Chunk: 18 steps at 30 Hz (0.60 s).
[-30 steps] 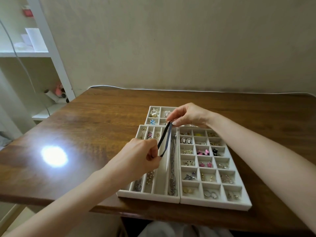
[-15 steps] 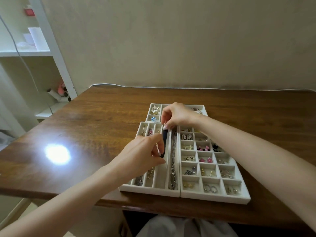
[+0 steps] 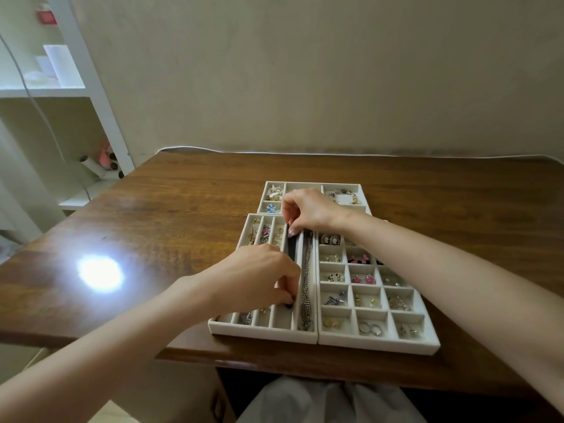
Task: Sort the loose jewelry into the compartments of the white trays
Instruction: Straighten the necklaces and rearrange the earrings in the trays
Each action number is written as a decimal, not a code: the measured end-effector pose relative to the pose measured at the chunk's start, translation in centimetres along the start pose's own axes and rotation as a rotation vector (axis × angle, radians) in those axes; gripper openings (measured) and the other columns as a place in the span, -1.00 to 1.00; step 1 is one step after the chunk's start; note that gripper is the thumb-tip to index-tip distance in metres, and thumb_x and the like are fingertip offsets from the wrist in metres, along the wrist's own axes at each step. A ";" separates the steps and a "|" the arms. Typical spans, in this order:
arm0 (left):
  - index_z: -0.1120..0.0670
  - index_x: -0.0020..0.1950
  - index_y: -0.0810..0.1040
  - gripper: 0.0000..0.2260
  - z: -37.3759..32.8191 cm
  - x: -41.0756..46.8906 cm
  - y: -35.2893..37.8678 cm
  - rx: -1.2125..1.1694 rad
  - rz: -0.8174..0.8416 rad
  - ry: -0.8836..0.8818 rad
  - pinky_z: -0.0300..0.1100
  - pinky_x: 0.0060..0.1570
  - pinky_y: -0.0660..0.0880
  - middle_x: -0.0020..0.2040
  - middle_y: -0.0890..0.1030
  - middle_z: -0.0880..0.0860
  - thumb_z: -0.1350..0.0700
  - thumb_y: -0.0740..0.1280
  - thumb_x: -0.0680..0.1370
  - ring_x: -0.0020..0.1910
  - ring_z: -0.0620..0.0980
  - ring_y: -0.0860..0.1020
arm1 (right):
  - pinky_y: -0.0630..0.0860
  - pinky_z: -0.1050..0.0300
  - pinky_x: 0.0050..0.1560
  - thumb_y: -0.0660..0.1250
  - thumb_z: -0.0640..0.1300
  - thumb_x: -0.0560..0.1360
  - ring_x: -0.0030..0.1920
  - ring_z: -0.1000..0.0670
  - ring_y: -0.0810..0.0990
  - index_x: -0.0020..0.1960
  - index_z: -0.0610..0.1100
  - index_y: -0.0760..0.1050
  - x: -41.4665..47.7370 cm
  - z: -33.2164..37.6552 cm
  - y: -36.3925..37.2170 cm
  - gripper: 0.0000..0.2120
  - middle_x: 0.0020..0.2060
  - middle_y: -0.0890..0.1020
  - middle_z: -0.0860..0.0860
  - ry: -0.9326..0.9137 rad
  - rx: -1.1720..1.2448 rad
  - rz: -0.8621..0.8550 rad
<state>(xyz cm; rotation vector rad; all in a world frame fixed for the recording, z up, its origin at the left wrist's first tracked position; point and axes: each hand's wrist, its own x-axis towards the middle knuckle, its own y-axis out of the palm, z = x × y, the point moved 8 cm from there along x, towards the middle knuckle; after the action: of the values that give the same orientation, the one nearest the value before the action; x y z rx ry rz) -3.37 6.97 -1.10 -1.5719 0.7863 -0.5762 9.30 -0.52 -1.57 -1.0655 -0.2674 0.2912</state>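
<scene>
1. The dark band [image 3: 292, 248] now lies stretched lengthwise in a long slot of the left tray [image 3: 262, 333]. A second ago it hung slanted in the air between the two hands, above that same tray.
2. The right hand [image 3: 308, 210] pinches the band's far end at the top of the slot, fingers curled down onto it.
3. The left hand [image 3: 259, 276] has come down as well and grips the near end, fingertips tucked into the slot. Only a dark tip shows beneath them.
4. In the next slot to the right a chain [image 3: 306, 282] lies full length, so the band gets a slot of its own.
5. To my eye the placing is nearly done. What remains is for both hands to let go without dragging the band back out.
6. The right tray [image 3: 378, 344] touches the left one, and the back tray [image 3: 341, 184] sits just behind them. Both hold small pieces in their cells.
7. All three rest on the wooden surface [image 3: 183, 209], near its front edge.
</scene>
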 end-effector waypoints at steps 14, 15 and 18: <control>-0.13 0.06 0.53 -0.80 0.0 1.0 0.1 0.175 0.060 0.101 -0.25 0.06 0.33 0.02 0.49 -0.17 -0.13 0.34 0.48 0.04 -0.18 0.37 | 0.51 0.08 -0.07 0.54 -0.22 0.30 -0.13 0.04 0.56 -0.20 -0.04 0.52 -0.4 0.0 -0.2 -0.78 -0.22 0.62 0.05 -0.013 -0.138 -0.077; -0.10 0.03 0.51 -0.81 0.0 1.1 0.1 0.166 0.038 0.091 -0.22 0.07 0.35 0.01 0.51 -0.16 -0.12 0.35 0.47 0.03 -0.17 0.39 | 0.51 0.08 -0.06 0.53 -0.22 0.31 -0.13 0.04 0.57 -0.19 -0.04 0.52 -0.4 0.0 -0.2 -0.79 -0.22 0.61 0.06 -0.015 -0.139 -0.077; -0.08 -0.03 0.49 -0.83 0.3 1.1 0.0 0.161 -0.019 0.065 -0.24 0.00 0.35 -0.02 0.51 -0.15 -0.12 0.35 0.47 0.00 -0.15 0.39 | 0.53 0.05 -0.04 0.48 -0.26 0.36 -0.13 0.06 0.57 -0.18 -0.06 0.55 -0.5 0.0 -0.4 -0.84 -0.23 0.61 0.07 -0.015 -0.113 -0.083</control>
<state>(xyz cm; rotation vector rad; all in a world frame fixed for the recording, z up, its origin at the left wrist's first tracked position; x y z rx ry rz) -2.45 6.31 -1.24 -1.4195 0.7552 -0.6903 8.92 -0.90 -1.22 -1.1611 -0.3443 0.2114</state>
